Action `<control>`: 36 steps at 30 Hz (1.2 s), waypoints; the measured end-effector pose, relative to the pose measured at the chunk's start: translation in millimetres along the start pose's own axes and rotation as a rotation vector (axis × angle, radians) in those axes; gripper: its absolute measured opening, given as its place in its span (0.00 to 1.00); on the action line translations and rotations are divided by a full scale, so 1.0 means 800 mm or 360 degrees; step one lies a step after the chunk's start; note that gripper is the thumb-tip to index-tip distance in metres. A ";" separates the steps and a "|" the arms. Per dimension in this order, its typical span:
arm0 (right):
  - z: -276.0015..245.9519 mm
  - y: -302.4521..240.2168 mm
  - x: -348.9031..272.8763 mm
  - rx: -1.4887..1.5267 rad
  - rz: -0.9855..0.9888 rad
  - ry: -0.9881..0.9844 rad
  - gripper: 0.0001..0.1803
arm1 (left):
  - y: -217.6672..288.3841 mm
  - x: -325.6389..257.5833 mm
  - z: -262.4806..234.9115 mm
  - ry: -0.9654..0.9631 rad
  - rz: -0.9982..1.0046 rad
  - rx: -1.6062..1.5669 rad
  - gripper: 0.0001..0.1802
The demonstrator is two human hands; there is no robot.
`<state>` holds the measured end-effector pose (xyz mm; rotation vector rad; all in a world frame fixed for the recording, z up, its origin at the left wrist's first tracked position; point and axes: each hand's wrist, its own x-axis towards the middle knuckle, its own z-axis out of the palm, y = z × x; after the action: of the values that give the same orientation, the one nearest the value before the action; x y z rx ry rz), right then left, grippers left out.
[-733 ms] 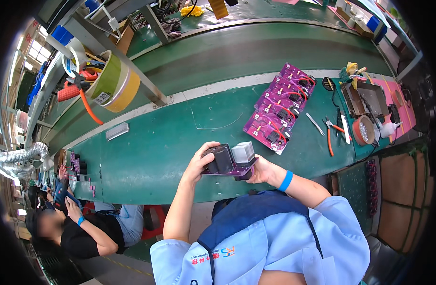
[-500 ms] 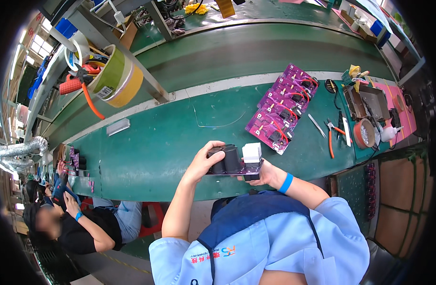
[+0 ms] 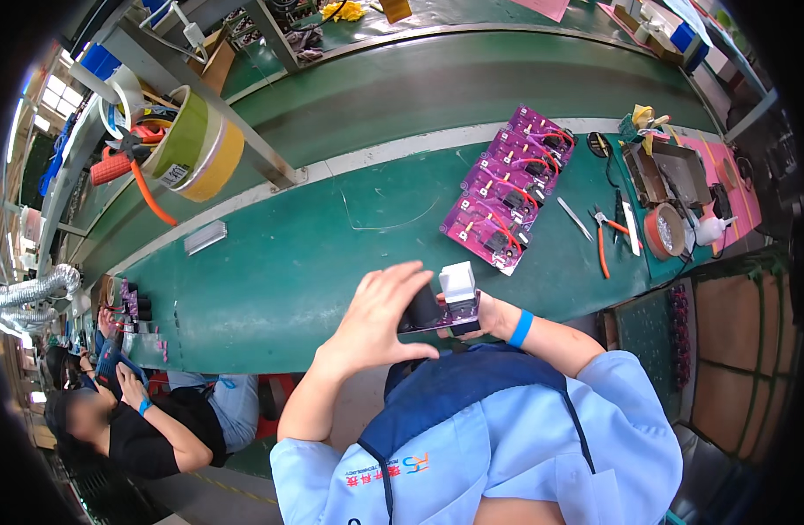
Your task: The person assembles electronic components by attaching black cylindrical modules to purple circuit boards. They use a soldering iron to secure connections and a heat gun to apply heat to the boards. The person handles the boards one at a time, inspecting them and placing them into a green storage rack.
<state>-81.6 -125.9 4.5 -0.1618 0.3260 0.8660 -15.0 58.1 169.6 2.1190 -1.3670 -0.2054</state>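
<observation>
In front of my body is a purple circuit board [image 3: 440, 321] bearing tall black cylinders [image 3: 424, 306] and a white block-shaped part [image 3: 458, 282]. My right hand [image 3: 489, 317], with a blue band at its wrist, grips the board's right end from beneath; some of its fingers are hidden. At the left end, my left hand [image 3: 374, 317] is open, its thumb apart from the other fingers. Its fingers extend beside and over the black cylinders; whether they touch them I cannot tell.
Several purple boards with red wires [image 3: 511, 188] lie farther right on the green bench [image 3: 279, 289]. Beyond them are tweezers [image 3: 575, 219], orange-handled cutters [image 3: 604, 245] and a tape roll [image 3: 663, 229]. A tool bucket [image 3: 192, 149] hangs at left; a co-worker [image 3: 170, 420] sits there.
My left hand has loosened from the black cylinders and spread its fingers, turning its back upward. My right hand still supports the board, which is slightly tilted now. The view has shifted slightly.
</observation>
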 end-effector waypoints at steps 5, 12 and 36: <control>0.013 0.000 0.002 -0.0158 0.0129 0.0134 0.20 | -0.021 -0.013 0.024 -0.0210 -0.0139 0.0153 0.44; 0.047 0.021 0.010 -0.0558 -0.0133 0.0431 0.22 | -0.052 -0.050 0.046 0.0026 -0.0197 0.0117 0.42; 0.101 0.028 0.019 -0.1579 -0.1265 0.0647 0.27 | -0.116 -0.072 0.096 0.0226 -0.1080 -0.2587 0.34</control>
<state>-72.4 -78.9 74.7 -1.3096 0.1524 0.1222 -2.2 104.0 44.6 0.9773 -0.0348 -0.9881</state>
